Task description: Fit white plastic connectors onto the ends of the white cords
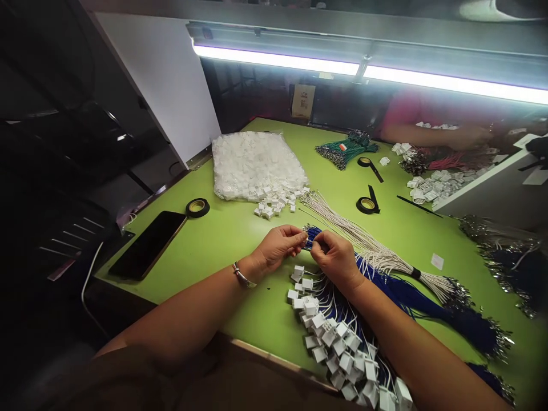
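The left hand (280, 246) had thumb and finger closed in a narrow pinch, just beside the tips of the blue wires (314, 232). The right hand (338, 258) was near it, its fingers curled and also drawn narrow; what either pinch held was too small to tell. The blue wires ran beneath the right hand and away to the right over the table (231, 228). Wired connectors (338, 337) lay in a heap near the front edge, while loose connectors (276, 200) lay beside the bag (250, 162), and the white wires (363, 231) just beyond the hands. In my judgement, the step in hand was fine work at one wire end. The next move called for a steady left pinch and a small, straight, well-aligned motion of the right fingertips.
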Demonstrator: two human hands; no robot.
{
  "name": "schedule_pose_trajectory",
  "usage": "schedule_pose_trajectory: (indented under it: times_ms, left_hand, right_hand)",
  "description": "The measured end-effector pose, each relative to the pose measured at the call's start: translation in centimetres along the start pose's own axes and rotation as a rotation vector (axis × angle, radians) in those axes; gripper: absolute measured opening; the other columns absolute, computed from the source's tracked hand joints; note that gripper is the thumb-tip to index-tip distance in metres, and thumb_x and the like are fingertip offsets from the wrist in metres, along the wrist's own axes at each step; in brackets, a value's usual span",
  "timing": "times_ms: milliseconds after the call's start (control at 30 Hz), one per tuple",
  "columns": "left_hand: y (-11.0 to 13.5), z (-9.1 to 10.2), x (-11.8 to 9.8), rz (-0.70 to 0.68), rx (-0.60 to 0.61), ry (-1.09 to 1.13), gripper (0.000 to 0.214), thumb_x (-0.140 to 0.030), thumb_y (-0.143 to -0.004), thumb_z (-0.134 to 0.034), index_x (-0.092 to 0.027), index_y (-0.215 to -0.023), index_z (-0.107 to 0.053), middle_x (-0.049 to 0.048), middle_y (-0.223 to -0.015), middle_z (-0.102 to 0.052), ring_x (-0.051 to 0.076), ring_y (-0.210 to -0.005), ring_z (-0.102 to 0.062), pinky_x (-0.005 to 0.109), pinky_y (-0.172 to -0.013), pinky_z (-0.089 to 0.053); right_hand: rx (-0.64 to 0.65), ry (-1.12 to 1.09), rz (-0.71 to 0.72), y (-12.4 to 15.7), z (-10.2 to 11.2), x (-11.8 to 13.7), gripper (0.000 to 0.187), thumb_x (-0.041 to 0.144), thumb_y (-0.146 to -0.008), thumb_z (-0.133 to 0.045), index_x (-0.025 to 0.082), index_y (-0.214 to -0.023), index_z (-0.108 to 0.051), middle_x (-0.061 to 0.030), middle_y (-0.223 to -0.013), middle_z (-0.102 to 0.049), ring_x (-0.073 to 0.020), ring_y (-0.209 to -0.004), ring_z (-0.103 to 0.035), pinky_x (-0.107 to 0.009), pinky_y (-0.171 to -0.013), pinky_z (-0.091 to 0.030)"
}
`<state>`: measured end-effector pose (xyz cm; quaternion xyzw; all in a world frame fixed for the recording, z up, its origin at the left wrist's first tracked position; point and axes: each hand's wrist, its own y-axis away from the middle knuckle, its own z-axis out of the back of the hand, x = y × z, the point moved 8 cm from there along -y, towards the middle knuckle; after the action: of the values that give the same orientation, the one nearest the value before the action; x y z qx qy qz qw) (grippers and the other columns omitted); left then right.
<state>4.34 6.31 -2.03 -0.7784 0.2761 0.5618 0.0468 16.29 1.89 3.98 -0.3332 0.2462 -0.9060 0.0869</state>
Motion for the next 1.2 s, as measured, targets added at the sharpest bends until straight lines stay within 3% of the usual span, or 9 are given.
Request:
schedule_pose_trajectory:
  times_ms: [167,400,533,833,967,1067,1200]
  left_hand:
    - [0.2,-0.1,-0.8,-0.061,-0.051,-0.104,0.035,-0.039,-0.065,-0.076,-0.010,-0.078,-0.060,-0.0005,-0.063,-0.059,0.005,-0.047,-0.049,0.019,-0.046,-0.033]
    - [0.5,-0.9,0.0,0.061,0.097,-0.046,0.036,-0.039,-0.064,-0.077,-0.009,-0.077,-0.061,0.0009,-0.065,-0.059,0.004,-0.050,-0.050,0.018,-0.048,-0.034]
    - [0.4,-0.5,-0.4,0.027,0.049,-0.054,0.036,-0.038,-0.065,-0.077,-0.010,-0.080,-0.061,0.0008,-0.065,-0.060,0.004,-0.050,-0.051,0.017,-0.047,-0.035]
    - [0.7,-1.0,0.0,0.005,0.007,-0.046,0.038,-0.038,-0.063,-0.078,-0.010,-0.078,-0.060,-0.0013,-0.057,-0.056,0.006,-0.047,-0.050,0.018,-0.046,-0.037]
    - [1.0,-1.2,-0.7,-0.067,-0.035,0.046,0.037,-0.041,-0.065,-0.075,-0.012,-0.081,-0.059,-0.0013,-0.064,-0.057,0.006,-0.052,-0.050,0.019,-0.049,-0.041]
    - [1.2,-1.4,-0.9,-0.090,-0.023,0.017,0.036,-0.042,-0.067,-0.074,-0.012,-0.082,-0.060,0.0005,-0.068,-0.060,0.006,-0.056,-0.051,0.019,-0.052,-0.041]
    - [1.3,-2.5,0.1,-0.042,0.100,-0.042,0.037,-0.043,-0.066,-0.074,-0.012,-0.082,-0.062,0.0025,-0.066,-0.061,0.009,-0.059,-0.054,0.021,-0.055,-0.043]
  right_hand:
    - [0.016,-0.053,0.033,0.2,-0.2,-0.1,0.011,0.015,-0.076,-0.052,0.020,-0.066,-0.054,0.0021,-0.059,-0.054,-0.0102,-0.054,-0.047,-0.023,-0.055,-0.038]
    - [0.107,-0.096,0.050,0.5,-0.6,0.3,0.013,0.021,-0.080,-0.050,0.021,-0.069,-0.057,-0.0005,-0.064,-0.059,-0.0125,-0.059,-0.052,-0.026,-0.060,-0.042]
    - [0.129,-0.144,-0.037,0.2,-0.5,-0.4,0.008,0.020,-0.076,-0.054,0.020,-0.072,-0.060,0.0004,-0.064,-0.060,-0.0118,-0.057,-0.052,-0.025,-0.057,-0.041]
    - [0.155,-0.070,-0.069,0.0,-1.0,0.1,0.015,0.018,-0.073,-0.051,0.018,-0.062,-0.060,0.0007,-0.057,-0.059,-0.0107,-0.053,-0.050,-0.023,-0.054,-0.038]
    - [0.352,-0.036,-0.170,-2.7,-0.2,-1.1,0.015,0.026,-0.074,-0.055,0.019,-0.066,-0.066,0.0018,-0.057,-0.062,-0.0103,-0.051,-0.050,-0.022,-0.051,-0.038]
    - [0.415,0.112,-0.188,-6.3,0.3,-2.7,0.011,0.022,-0.070,-0.058,0.020,-0.067,-0.069,0.0018,-0.058,-0.064,-0.0106,-0.050,-0.051,-0.023,-0.051,-0.038]
    - [0.425,0.220,-0.208,-9.6,-2.3,-4.9,0.011,0.013,-0.066,-0.060,0.019,-0.068,-0.068,0.0002,-0.061,-0.066,-0.0112,-0.054,-0.054,-0.022,-0.054,-0.040]
